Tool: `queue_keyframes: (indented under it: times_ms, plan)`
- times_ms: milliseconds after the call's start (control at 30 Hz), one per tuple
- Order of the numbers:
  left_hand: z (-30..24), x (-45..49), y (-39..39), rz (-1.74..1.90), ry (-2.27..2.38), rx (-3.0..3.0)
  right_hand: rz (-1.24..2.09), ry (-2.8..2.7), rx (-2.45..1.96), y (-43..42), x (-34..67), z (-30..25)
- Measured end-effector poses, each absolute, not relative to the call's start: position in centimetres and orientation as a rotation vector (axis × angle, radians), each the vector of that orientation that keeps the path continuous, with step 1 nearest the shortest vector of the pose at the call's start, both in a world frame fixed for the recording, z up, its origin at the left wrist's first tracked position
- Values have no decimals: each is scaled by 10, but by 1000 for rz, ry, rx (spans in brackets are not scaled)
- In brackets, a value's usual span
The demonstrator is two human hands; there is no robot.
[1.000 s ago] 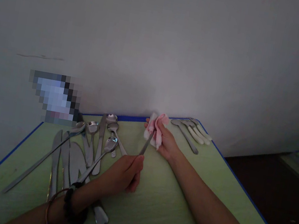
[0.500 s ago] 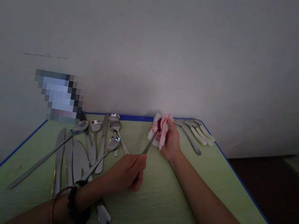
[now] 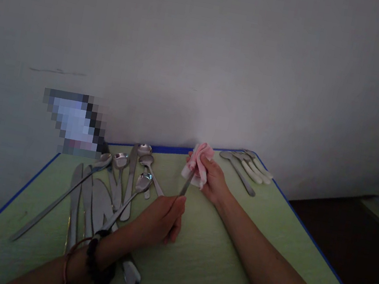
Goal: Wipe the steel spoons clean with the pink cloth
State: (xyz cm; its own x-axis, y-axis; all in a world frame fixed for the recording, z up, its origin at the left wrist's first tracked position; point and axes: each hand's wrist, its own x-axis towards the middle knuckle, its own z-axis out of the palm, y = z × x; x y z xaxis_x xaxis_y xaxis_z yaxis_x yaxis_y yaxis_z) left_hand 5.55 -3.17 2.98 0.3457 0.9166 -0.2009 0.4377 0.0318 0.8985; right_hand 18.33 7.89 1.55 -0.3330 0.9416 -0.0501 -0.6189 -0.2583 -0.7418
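Observation:
My left hand [image 3: 160,220] is closed around the handle of a metal spoon [image 3: 187,184], which slants up and away over the table. The spoon's far end is hidden inside a pink and white cloth [image 3: 201,159]. Folding that cloth about the spoon, my right hand [image 3: 215,178] is closed with its thumb pressed on top. Under and beside my left forearm lie several metal knives [image 3: 100,202] and spoons [image 3: 144,182], partly covered by the arm. To the right of my right hand rests a metal spoon [image 3: 240,174], beside several pieces of cutlery with white handles [image 3: 253,172].
A pale green table [image 3: 210,273] with a blue edge stands against a grey wall [image 3: 204,56]. At the back left a blurred-out phone-like device [image 3: 75,124] leans at the wall. A long-handled spoon [image 3: 57,202] lies near the table's left side.
The cloth has closed over the spoon's rounded end, which showed inside it before. My right thumb now presses on the cloth, and the right hand has shifted slightly left. My left hand stays put.

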Motion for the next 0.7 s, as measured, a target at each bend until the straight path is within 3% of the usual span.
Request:
queue_keyframes:
  times_ms: [467, 700]
  plan:
    - [34, 52, -31, 487, 1194, 1673, 1673, -598, -614, 85, 184, 10]
    - [32, 50, -32, 462, 1150, 1650, 1904, -688, -601, 84, 191, 14]
